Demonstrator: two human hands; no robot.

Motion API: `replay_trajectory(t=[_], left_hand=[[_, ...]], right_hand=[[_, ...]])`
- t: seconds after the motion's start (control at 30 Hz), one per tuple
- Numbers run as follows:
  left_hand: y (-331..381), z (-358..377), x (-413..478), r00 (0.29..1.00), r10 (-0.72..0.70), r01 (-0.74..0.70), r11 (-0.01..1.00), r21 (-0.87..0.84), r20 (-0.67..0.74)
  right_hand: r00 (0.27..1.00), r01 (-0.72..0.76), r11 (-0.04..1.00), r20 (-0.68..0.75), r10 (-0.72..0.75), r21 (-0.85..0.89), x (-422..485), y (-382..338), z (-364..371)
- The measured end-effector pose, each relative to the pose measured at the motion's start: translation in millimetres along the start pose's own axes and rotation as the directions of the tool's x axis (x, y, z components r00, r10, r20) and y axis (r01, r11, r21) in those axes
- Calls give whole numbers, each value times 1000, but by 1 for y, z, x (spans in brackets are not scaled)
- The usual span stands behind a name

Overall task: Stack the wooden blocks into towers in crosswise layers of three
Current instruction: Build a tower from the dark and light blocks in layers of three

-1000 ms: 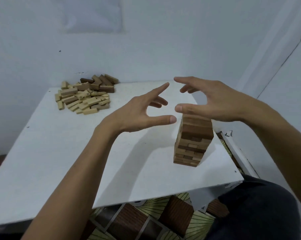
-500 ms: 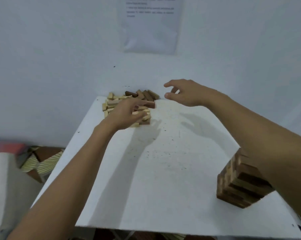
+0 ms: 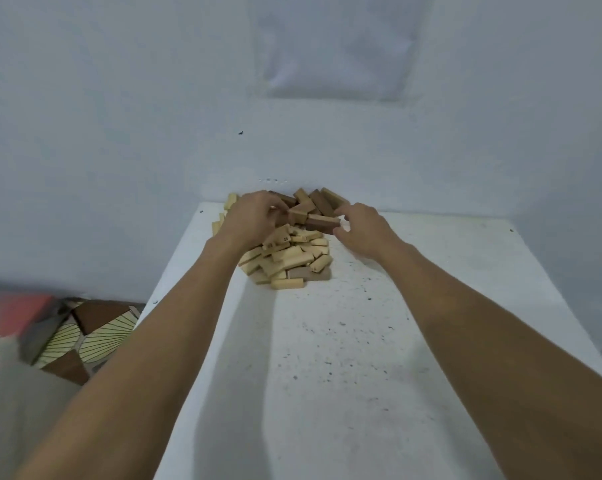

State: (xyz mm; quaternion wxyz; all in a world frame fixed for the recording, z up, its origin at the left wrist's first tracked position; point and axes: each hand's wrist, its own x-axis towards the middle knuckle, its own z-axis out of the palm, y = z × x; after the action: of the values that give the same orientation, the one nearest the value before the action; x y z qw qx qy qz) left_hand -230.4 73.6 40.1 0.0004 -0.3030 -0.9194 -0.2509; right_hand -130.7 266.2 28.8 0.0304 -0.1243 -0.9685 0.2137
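Note:
A loose pile of wooden blocks (image 3: 289,252), pale ones in front and dark brown ones behind, lies at the far end of the white table (image 3: 327,358). My left hand (image 3: 251,220) is on the pile's left side, fingers curled on a light brown block (image 3: 297,212). From the right, my right hand (image 3: 361,230) pinches the end of a dark brown block (image 3: 322,222) between thumb and forefinger. The stacked tower is out of view.
The pile sits close to the white wall (image 3: 119,133), which has a paper sheet (image 3: 337,46) taped above. The table's left edge drops to a patterned floor (image 3: 85,334). Bare speckled tabletop stretches between me and the pile.
My view has swung left, away from the tower, which has left the frame. Both hands have reached forward to the pile and closed on blocks there.

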Motion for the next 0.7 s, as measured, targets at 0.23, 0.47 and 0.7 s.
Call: replay_trajectory(t=[0.23,0.47,0.7], left_hand=[[-27,12,40,999,-5,4,1000,28,34],[-23,2,57,977,-5,-44,974,223,214],[-19,3,51,955,83,-183,920,347,285]], right_hand=[[995,11,1000,-104,-10,2,25,7,33],[989,-4,999,-149,10,38,25,11,35],[988,-2,998,-157,11,58,18,9,35]])
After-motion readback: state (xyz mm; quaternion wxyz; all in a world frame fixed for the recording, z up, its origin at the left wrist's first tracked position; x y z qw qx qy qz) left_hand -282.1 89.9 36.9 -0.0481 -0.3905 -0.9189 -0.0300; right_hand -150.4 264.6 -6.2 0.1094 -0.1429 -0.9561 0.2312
